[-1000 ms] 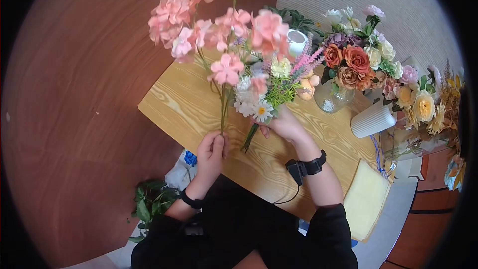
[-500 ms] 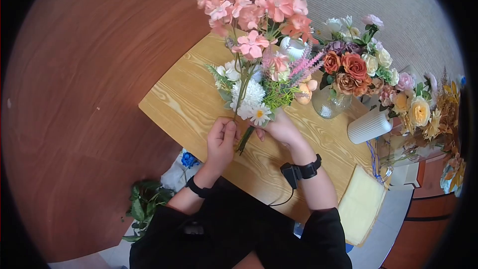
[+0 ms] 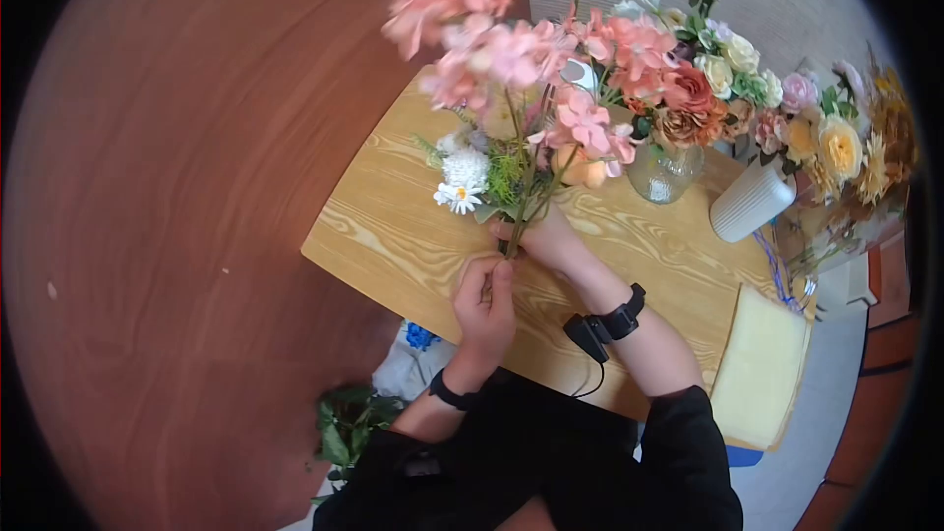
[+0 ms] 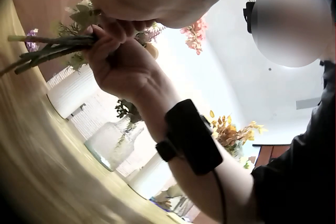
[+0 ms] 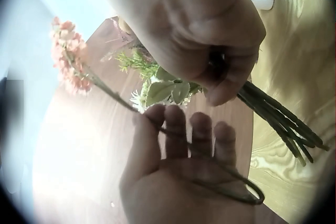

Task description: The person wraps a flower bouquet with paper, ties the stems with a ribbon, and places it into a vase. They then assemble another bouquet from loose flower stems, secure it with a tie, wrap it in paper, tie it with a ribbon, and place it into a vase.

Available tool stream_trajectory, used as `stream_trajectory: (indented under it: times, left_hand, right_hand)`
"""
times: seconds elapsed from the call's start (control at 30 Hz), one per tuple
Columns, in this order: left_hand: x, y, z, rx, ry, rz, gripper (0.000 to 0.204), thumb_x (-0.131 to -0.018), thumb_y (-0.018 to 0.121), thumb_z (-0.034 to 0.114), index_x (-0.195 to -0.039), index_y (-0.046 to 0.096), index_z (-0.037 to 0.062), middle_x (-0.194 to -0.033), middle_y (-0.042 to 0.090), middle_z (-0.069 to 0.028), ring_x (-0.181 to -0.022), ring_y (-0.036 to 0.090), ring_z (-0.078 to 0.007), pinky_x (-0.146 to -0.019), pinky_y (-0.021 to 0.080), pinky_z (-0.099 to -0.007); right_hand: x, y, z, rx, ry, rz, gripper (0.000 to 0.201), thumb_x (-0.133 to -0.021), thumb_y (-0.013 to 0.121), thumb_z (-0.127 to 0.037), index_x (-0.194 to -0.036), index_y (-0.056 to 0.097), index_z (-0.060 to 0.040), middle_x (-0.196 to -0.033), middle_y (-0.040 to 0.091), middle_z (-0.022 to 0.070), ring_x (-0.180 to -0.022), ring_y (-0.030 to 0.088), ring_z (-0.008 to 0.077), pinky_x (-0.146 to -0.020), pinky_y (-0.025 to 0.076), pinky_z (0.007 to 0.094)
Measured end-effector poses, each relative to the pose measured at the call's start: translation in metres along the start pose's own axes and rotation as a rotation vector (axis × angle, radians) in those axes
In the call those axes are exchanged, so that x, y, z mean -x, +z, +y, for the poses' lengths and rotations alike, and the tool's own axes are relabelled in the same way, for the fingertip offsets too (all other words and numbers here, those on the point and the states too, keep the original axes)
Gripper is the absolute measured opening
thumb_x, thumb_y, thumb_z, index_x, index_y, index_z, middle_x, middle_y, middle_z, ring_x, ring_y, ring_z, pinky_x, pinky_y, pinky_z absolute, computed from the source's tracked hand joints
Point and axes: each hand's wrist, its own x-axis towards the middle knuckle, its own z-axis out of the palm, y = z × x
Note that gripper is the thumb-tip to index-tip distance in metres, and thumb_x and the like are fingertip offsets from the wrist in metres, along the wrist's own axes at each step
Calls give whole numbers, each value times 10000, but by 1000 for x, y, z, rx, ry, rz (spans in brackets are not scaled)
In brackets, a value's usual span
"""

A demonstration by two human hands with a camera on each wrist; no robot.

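My left hand [image 3: 484, 313] pinches the stem of a tall pink artificial flower spray [image 3: 582, 121] between thumb and fingertips. In the right wrist view, that stem's lower end loops back across the left palm [image 5: 194, 187]. Just beyond, my right hand [image 3: 546, 239] grips a small bouquet with a white daisy [image 3: 459, 199], a white pompom bloom [image 3: 464, 168] and green sprigs [image 3: 505, 172]. The bouquet's gathered stems [image 5: 281, 121] stick out below the right fist. The pink spray leans over the bouquet and partly covers it in the head view.
A glass vase [image 3: 667, 175] of rust and cream roses stands at the table's far side, beside a ribbed white vase [image 3: 753, 199] of yellow and pink flowers. Yellowish sheets [image 3: 759, 364] lie at the right edge. Green leaves [image 3: 344, 428] and a blue flower [image 3: 421, 336] are below the table.
My left hand has moved right, up against the right hand. The pink spray has swung from the bouquet's left side to in front of it. The right hand keeps its hold.
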Motion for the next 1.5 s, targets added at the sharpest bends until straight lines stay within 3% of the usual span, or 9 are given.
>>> stream_trajectory:
  times: [0.8,0.97,1.03,1.1,1.17,1.33,1.37,1.43,1.5]
  left_hand:
    - [-9,8,-28,-9,145,147,111,-997,508,-1,-910,547,-57,-931,491,-73,-756,519,-134,-652,479,-271]
    - [-20,-39,-50,195,-45,-106,84,-1012,507,54,-1006,574,3,-1006,565,-62,-815,566,-117,-683,495,-264]
    - [-23,-53,-60,204,-87,-86,78,-1001,524,51,-1040,578,11,-1022,596,-66,-850,590,-124,-697,509,-277]
    - [-23,-64,-69,202,-137,-48,99,-990,541,47,-1075,583,19,-1038,627,-70,-885,613,-131,-711,523,-289]
    - [-26,-77,-75,159,-80,118,310,-918,568,-12,-1227,597,-15,-1089,625,-99,-848,642,-209,-753,534,-320]
    - [-31,-127,-38,85,-89,302,304,-911,568,-17,-1214,603,-13,-1077,624,-100,-835,638,-209,-742,531,-321]
    - [-28,-132,-33,89,-93,328,303,-910,568,-18,-1210,604,-12,-1075,624,-100,-832,637,-209,-739,530,-322]
    - [6,-142,-23,101,-109,379,300,-907,567,-21,-1204,607,-11,-1069,624,-100,-825,635,-209,-734,529,-322]
    - [-4,-123,-26,92,-162,390,297,-903,567,-24,-1197,610,-10,-1063,624,-100,-818,633,-209,-728,527,-323]
  right_hand:
    - [9,12,-2,36,6,4,124,-850,668,-55,-821,644,63,-634,642,113,-495,631,166,-436,502,295]
    - [19,35,-26,246,-59,85,171,-826,667,-103,-785,631,58,-654,659,188,-546,675,274,-491,529,367]
    - [20,50,-26,643,-527,258,245,-858,635,-57,-1071,580,51,-1000,671,150,-923,677,245,-767,552,374]
    - [30,66,-36,557,-702,333,167,-785,686,-152,-829,651,5,-770,662,222,-769,652,423,-640,539,449]
    - [49,78,-52,337,-313,142,339,-841,671,-161,-1148,588,-41,-1110,649,129,-1029,627,320,-884,510,386]
    - [49,107,-45,642,-175,-89,565,-941,593,-321,-1413,396,-80,-1386,487,107,-1297,471,202,-1073,412,364]
    - [53,115,-47,648,-188,-115,565,-941,593,-321,-1413,396,-80,-1386,487,107,-1297,471,202,-1073,412,364]
    - [64,130,-56,598,-546,219,473,-775,757,-346,-1112,554,-84,-964,597,153,-823,648,374,-647,523,458]
    - [30,115,-8,326,-511,167,481,-771,766,-346,-1109,548,-81,-973,591,151,-837,647,371,-652,522,463]
